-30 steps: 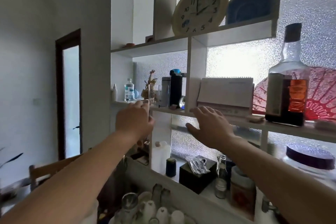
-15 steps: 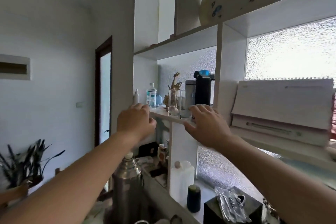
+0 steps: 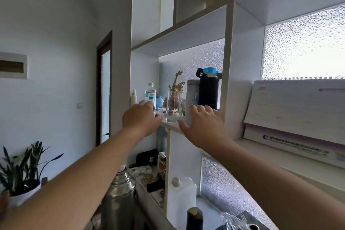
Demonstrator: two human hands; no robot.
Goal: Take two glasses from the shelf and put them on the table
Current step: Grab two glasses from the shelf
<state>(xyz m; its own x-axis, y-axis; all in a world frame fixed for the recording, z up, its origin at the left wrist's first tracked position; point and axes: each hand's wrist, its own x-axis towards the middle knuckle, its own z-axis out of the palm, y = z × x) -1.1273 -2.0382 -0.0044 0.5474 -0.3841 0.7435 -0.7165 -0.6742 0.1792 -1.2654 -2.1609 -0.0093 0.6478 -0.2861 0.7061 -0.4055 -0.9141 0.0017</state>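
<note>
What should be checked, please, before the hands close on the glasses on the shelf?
1. Nearer glass upright at the shelf edge: ok.
2. Second glass in view: partly; the right hand covers its lower part.
3. Left hand open, beside the nearer glass, not touching: ok.
4. Right hand's grip on the second glass: cannot tell.
5. Glasses empty: cannot tell.
6. Bottle and steel flask stand close behind; room for fingers: cannot tell.

Both hands have closed in around the glass
</note>
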